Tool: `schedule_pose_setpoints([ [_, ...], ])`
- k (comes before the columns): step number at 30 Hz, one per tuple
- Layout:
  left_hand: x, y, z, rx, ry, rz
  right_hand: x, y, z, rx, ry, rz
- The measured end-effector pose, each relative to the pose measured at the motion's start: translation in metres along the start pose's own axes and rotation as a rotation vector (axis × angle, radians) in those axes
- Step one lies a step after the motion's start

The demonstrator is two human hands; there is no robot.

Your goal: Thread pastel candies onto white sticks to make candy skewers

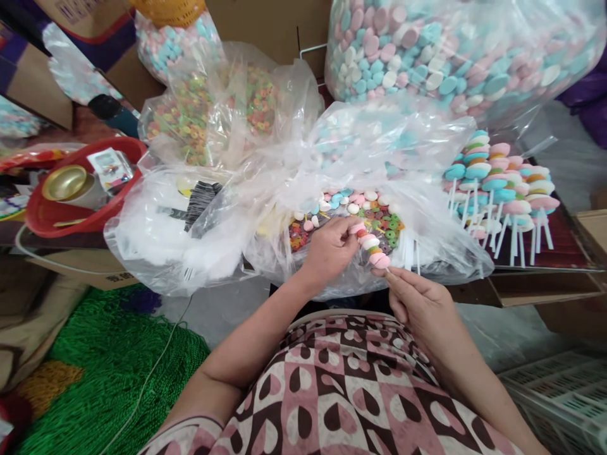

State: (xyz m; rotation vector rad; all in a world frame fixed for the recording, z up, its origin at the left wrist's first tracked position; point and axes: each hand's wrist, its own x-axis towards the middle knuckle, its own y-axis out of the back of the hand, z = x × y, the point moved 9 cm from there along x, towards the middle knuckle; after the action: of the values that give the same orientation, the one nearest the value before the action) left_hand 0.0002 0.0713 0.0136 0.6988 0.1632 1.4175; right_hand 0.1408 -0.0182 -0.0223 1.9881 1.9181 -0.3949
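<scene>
Holding pink, white, orange & green candy skewer (371,242) over front of crumpled clear plastic bag (458,253): pinching top w/ fingers of L hand (332,248), gripping base w/ fingertips of R hand (420,300). Looks prob. near full. Can see many pastel marshmallow skewers (497,180) R of bag, prob. done; also loose pastel marshmallows (337,201) & multicolour ring sweets (393,230) inside bag, left unstrung.

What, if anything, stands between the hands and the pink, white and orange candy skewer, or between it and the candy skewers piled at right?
Nothing visible: the left hand pinches the candy skewer at its far end, the right hand its near end. Low between it and the piled skewers lie crumpled clear plastic and white sticks.
</scene>
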Motion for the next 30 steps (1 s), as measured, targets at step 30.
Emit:
schedule_pose_setpoints([
  [30,-0.003,-0.018,-0.011,-0.936,0.525,0.021,0.015,0.001,-0.009,0.158,0.170,-0.004],
])
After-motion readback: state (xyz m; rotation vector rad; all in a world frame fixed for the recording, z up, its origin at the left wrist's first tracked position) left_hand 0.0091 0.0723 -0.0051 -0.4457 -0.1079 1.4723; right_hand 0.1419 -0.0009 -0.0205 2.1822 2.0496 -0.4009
